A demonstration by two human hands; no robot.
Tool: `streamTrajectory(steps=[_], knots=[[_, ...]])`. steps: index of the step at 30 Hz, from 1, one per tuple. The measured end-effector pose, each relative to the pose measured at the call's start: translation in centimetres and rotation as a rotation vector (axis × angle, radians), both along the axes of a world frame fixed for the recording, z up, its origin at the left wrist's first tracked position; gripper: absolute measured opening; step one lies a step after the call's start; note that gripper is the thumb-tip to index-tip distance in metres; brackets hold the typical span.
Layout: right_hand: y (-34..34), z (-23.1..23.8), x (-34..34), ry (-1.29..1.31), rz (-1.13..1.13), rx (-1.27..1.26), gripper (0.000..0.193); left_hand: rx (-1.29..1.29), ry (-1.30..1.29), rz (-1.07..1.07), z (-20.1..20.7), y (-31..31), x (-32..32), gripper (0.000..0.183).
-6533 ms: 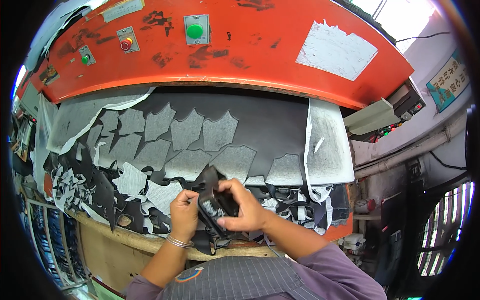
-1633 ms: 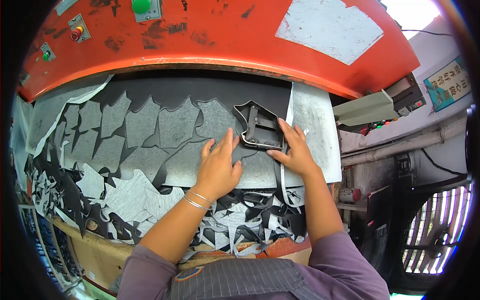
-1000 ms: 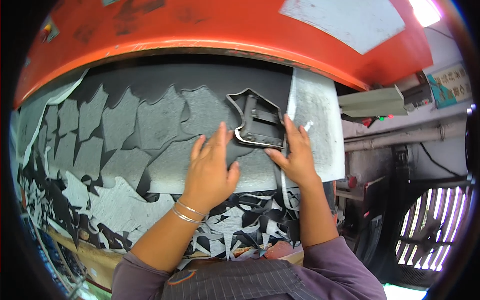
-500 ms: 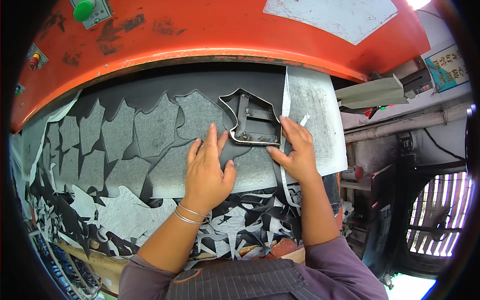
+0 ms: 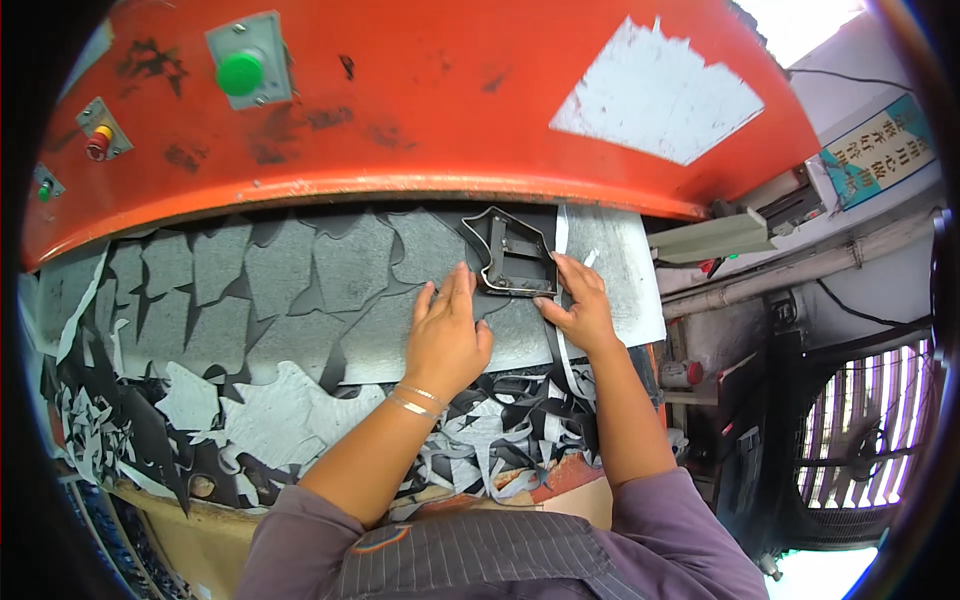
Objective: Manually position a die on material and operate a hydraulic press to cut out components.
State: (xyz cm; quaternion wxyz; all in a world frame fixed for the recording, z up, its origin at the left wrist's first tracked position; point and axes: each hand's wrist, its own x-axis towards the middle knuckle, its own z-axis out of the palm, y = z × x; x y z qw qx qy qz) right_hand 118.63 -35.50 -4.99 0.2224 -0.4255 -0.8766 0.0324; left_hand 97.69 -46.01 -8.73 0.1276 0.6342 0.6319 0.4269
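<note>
A metal cutting die [image 5: 497, 250], an angular outline with welded cross bars inside, lies on a dark sheet [image 5: 333, 290] near its right end. At the die's lower right corner is my right hand [image 5: 584, 312], its thumb at the lower edge and its fingertips against the right side. My left hand [image 5: 446, 335] rests palm down on the sheet, fingers stretched out and fingertips by the die's lower left side. To the left, rows of grey cut shapes [image 5: 352, 260] lie within the sheet, dark gaps between them.
An orange-red machine beam [image 5: 400, 150] spans just beyond the sheet, with a green button [image 5: 240, 74] and a red knob [image 5: 98, 146]. Scraps [image 5: 275, 415] pile along the near edge. A pale board [image 5: 620, 265] extends right; a fan [image 5: 865, 440] stands farther right.
The view has tilted up, showing more of the beam. My left hand's fingers have drawn closer together beside the die. My right hand keeps its place at the die's corner.
</note>
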Motion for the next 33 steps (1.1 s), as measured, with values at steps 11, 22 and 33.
streamTrajectory(steps=[11, 22, 33], knots=[[-10.4, 10.7, -13.9, 0.361, 0.231, -0.061, 0.064, 0.427, -0.431, 0.713, 3.2, -12.6, -31.8, 0.065], [-14.5, 16.4, -27.7, 0.435, 0.33, 0.018, 0.031, 0.198, -0.31, 0.795, 7.5, -27.8, -50.3, 0.047], [-27.8, 4.6, -5.4, -0.291, 0.474, -0.198, 0.042, -0.067, 0.107, 0.093, 6.0, -31.4, -8.2, 0.016]])
